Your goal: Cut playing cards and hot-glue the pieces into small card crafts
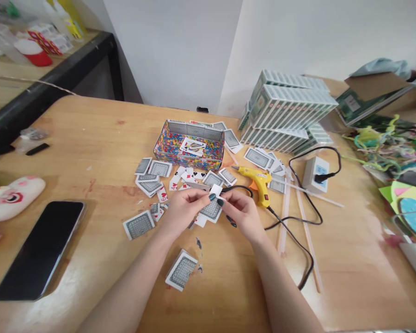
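Head | white piece (pixel 215 189) | pinched between left grip (pixel 186 204) and right grip (pixel 243 212)

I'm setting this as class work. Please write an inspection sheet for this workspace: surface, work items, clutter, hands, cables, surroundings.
Surface: wooden table, stained in places.
Work items: small white piece in hand; scattered cards; card deck; patterned box, open-topped, with a face-up card inside; yellow glue gun on its side.
Clutter: phone at left; clear sticks and colourful scraps at right.
Hands: left hand and right hand meet at the white piece, fingertips pinched.
Cables: black cable curves right of the right hand; a black plug sits in the white power socket.
Surroundings: pale wall behind; stacked cartons at its foot.
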`<state>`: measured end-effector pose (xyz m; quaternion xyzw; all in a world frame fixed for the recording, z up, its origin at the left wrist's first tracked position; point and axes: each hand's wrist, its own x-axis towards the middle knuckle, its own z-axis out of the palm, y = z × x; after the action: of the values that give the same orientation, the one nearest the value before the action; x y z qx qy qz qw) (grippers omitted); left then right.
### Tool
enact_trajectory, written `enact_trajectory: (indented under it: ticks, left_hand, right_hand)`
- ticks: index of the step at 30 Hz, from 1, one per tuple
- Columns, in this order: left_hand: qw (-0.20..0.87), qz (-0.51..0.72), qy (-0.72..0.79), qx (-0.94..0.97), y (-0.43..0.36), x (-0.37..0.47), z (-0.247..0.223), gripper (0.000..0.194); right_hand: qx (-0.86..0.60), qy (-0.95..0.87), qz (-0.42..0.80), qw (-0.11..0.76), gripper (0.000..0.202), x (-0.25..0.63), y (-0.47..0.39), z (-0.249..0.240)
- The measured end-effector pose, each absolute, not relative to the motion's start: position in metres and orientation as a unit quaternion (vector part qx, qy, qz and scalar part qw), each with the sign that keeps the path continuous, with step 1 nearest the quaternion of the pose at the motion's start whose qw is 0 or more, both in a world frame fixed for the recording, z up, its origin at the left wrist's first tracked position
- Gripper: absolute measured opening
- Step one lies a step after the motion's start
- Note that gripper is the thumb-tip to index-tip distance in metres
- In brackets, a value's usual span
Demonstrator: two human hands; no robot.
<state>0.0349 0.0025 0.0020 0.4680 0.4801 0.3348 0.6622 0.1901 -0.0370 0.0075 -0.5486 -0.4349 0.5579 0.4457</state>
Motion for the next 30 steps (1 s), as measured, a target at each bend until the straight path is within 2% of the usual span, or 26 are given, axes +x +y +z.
enact_trajectory:
  ticks: [9, 20, 26, 30]
  left_hand:
    - [0.666, 0.323, 0.480, 0.471, 0.0035, 0.0336, 0.0012, 0.015]
    - [0.656, 0.387, 0.455, 0.462, 0.0006, 0.0341, 0.0037, 0.020]
    - [0.557, 0.411, 0.453, 0.562, 0.0004, 0.0357, 0.0017, 0.010]
    - [0.461, 0.451, 0.432, 0.630, 0.0026, 0.0326, -0.0007, 0.016]
  right_hand:
    - [-0.548, -0.413, 0.557, 0.467, 0.022, 0.1899, -0.0358, 0.0026]
    - [-0.527, -0.373, 0.608, 0.461, 0.020, 0.1877, -0.0381, 0.0010]
    - [-0.528, -0.364, 0.581, 0.501, 0.019, 0.1905, -0.0372, 0.0009]
    - [-0.512, -0.349, 0.560, 0.551, 0.021, 0.1919, -0.0375, 0.0015]
